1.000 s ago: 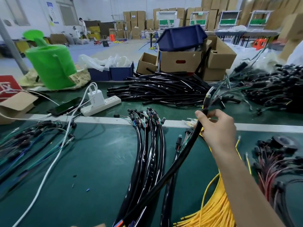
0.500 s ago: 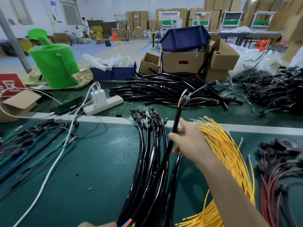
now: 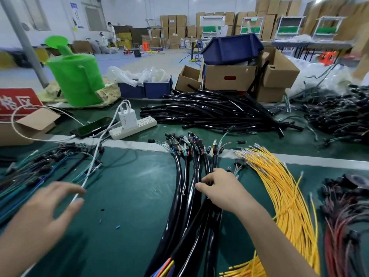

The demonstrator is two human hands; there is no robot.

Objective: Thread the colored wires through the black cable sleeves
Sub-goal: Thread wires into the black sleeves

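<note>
Right hand (image 3: 221,189): fingers curled down onto the bundle of glossy black cable sleeves (image 3: 185,196) mid-bench, gripping it. Coloured wires (image 3: 166,266) poke out of the ends. Left hand (image 3: 50,208): spread wide, motion-blurred, just beside the thin white charging cable (image 3: 89,172), contact unclear. Bundle cut off at the bottom edge. Loose yellow wires (image 3: 283,196) to its right. Dark green bench (image 3: 129,196). Stacked cardboard boxes (image 3: 173,23) at the back of the hall.
</note>
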